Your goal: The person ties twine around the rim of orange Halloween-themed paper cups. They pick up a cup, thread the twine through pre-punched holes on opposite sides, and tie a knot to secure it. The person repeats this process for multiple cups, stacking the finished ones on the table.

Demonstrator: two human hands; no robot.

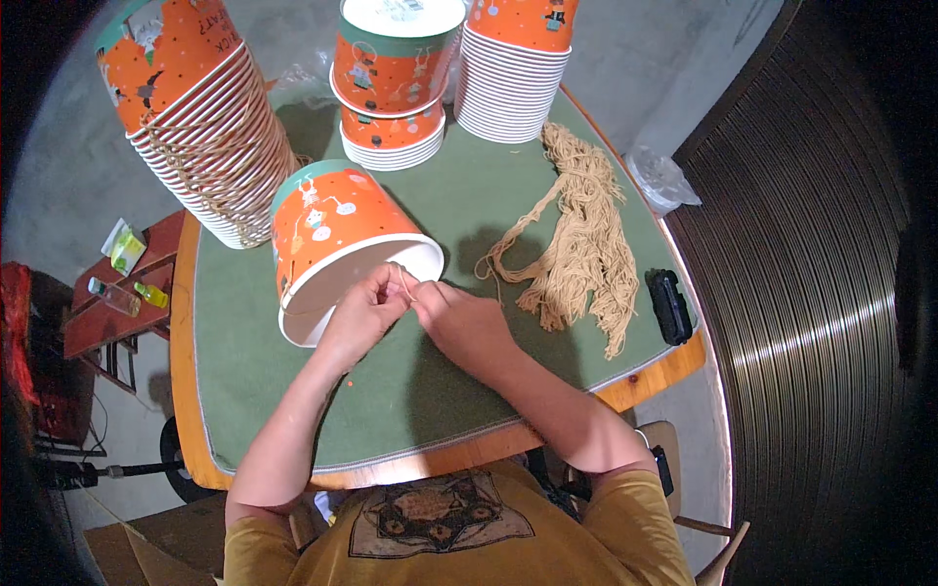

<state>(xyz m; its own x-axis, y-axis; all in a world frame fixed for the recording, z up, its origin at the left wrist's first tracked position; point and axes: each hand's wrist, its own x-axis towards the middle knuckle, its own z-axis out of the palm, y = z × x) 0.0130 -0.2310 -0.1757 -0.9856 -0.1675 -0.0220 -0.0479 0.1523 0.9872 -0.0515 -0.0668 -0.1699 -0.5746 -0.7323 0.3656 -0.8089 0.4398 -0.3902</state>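
By the bucket (337,220), left hand (366,308) and right hand (457,320) closely pinched on cord (405,280), dark lettering (225,45) on stacked buckets (195,146) beyond

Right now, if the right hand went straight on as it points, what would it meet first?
The right hand would probably meet the left hand first, close ahead; the orange bucket looks next in line, though depth is unclear.

Your single fisheye view looks steeply down and forward from your head, past your shirt (445,516), across the table (616,393). Your left hand (374,300) and right hand (456,314) sit near, around its centre.
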